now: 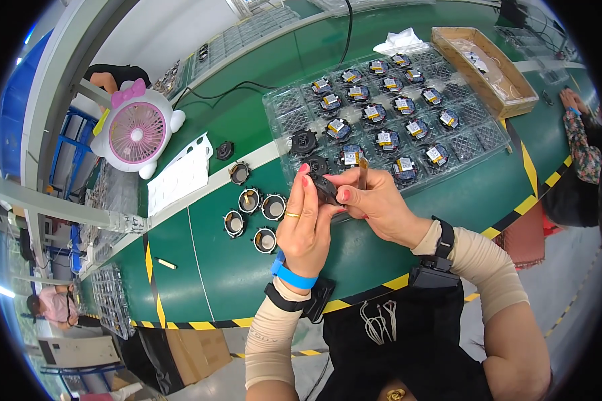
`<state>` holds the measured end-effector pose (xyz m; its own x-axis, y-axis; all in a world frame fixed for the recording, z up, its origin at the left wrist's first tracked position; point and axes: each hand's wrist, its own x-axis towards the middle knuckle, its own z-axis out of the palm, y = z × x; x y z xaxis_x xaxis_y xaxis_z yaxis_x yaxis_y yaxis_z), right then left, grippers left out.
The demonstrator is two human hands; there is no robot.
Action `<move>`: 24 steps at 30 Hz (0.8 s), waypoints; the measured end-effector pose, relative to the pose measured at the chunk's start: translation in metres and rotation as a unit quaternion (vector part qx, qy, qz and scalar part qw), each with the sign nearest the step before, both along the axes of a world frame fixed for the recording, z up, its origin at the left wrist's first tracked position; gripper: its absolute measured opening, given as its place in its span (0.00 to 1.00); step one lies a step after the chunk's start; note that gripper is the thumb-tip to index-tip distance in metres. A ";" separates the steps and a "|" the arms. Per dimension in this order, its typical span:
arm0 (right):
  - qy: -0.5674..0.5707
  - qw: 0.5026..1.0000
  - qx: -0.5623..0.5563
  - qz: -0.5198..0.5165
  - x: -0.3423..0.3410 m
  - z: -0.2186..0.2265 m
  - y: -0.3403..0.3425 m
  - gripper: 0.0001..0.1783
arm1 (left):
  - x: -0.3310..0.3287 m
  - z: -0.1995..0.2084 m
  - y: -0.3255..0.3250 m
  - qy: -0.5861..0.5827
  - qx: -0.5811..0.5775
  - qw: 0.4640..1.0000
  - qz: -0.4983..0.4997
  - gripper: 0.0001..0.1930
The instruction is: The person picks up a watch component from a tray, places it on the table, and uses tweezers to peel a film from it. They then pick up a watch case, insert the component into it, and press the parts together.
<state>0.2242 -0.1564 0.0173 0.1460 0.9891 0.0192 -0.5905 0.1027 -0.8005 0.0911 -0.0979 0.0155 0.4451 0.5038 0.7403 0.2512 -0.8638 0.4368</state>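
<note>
Two hands met on one dark round part (326, 190), which I had in view at the near left corner of the clear plastic tray (466, 148), and from my remote seat I judged the step to be close handwork on that part. On the left hand (302, 230) the fingers lay pressed together, their tips against the part's left side; on the right hand (386, 208), thumb and forefinger pinched the other side. A slim brown stick (362, 174) rose beside the right fingers, though I could not tell how it was gripped. As I read it, the next move called for a steady left hold while the right fingertips did the fine work. The part looked nearly black, compact and tilted, with fingertips covering much of it; I could not make out its finer details.
</note>
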 end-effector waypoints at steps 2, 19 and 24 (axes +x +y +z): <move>-0.011 1.000 0.002 -0.010 -0.002 0.004 -0.001 0.13 | 0.001 -0.003 0.002 -0.006 0.001 1.000 -0.005 0.28; -0.212 0.963 0.161 -0.044 0.015 0.019 0.004 0.10 | -0.005 -0.003 -0.001 -0.249 -0.553 0.705 -0.369 0.25; -0.171 0.975 0.140 -0.015 0.015 0.022 0.000 0.11 | -0.004 0.002 -0.004 -0.228 -0.563 0.707 -0.362 0.27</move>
<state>0.2390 -0.1567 0.0389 0.1128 0.9335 0.3404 -0.2875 0.3586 -0.8881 0.0875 -0.1014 0.0171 0.7330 0.6501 0.2001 -0.4669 0.2670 0.8431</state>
